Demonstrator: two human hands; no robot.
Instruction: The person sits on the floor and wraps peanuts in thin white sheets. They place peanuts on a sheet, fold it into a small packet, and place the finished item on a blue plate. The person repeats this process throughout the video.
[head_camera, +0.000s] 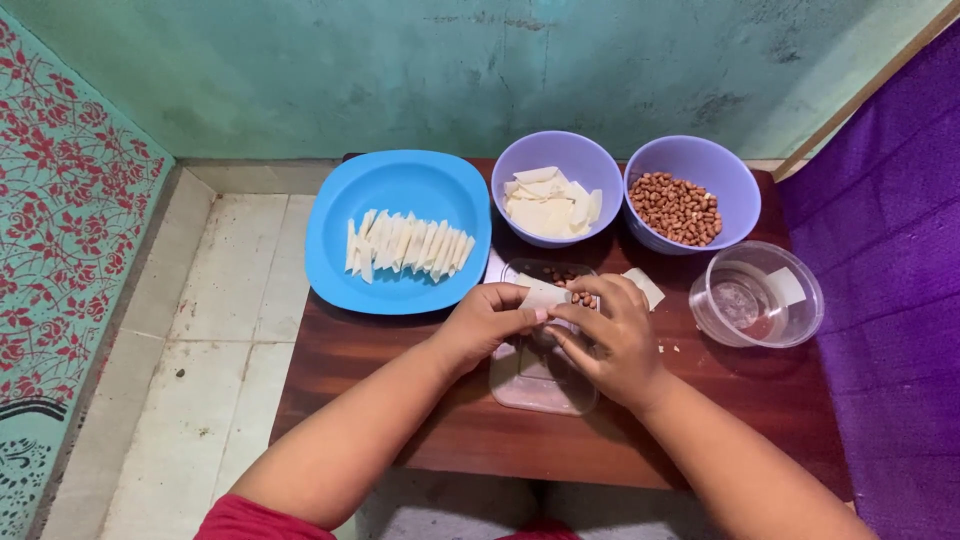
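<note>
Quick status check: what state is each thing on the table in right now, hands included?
Left hand: pinching the wrapper.
Right hand: pinching the wrapper.
Wrapper: partly rolled, held above the lid.
Blue plate: holds a row of finished rolls.
Left purple bowl: holds wrapper pieces.
Right purple bowl: holds peanuts.
Clear bowl: little liquid.
Clear lid: flat, few peanuts.

Glossy dark wooden table (400, 420), smooth matt plastic blue plate (400, 185), clear glossy plastic container (760, 295).

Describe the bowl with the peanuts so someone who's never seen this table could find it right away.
Start at the low wooden table against the teal wall. Along its far edge stand a blue plate and two lilac bowls. The peanut bowl is the rightmost, filled with reddish-brown nuts, while its twin holds pale white pastry pieces.
</note>
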